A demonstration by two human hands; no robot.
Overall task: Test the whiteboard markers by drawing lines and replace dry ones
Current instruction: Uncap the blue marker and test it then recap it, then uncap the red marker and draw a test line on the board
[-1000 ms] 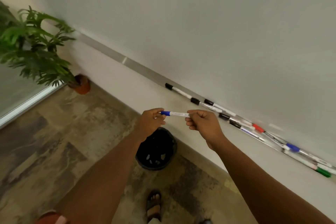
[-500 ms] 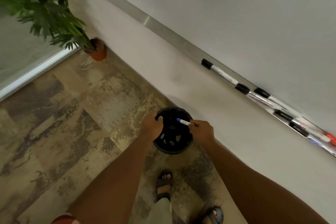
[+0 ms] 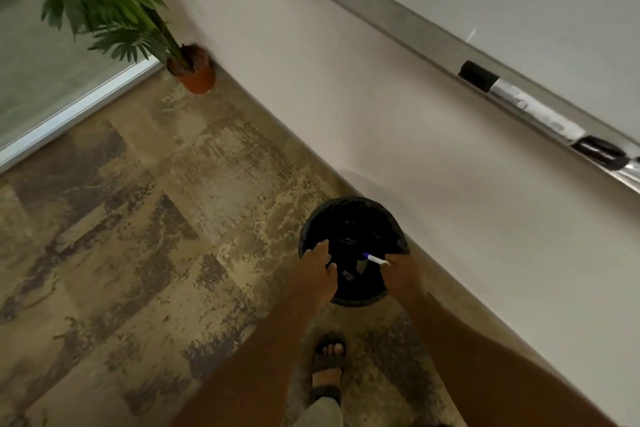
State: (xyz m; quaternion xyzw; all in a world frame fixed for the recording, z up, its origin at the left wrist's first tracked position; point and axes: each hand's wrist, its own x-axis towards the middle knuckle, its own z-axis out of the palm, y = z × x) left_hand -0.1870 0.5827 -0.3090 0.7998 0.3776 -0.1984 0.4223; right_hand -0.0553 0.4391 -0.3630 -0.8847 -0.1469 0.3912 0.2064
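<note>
Head view: a marker [image 3: 376, 259] is pinched at its white end by the fingertips of the right hand [image 3: 401, 272], which are closed on it. Its blue end points away from the grip, toward the left hand [image 3: 317, 267], with the long axis running roughly level across the open mouth of the bin [image 3: 311, 229]. The marker is thus held directly over the bin's dark interior, so a simple release is judged enough to drop it in. The left hand is held loosely curled over the bin's near-left rim; nothing is seen in it, and contact with the rim cannot be told. Further out, other markers [image 3: 526, 102] are left lying on the tray [image 3: 398, 15] under the whiteboard, well apart from both hands.
</note>
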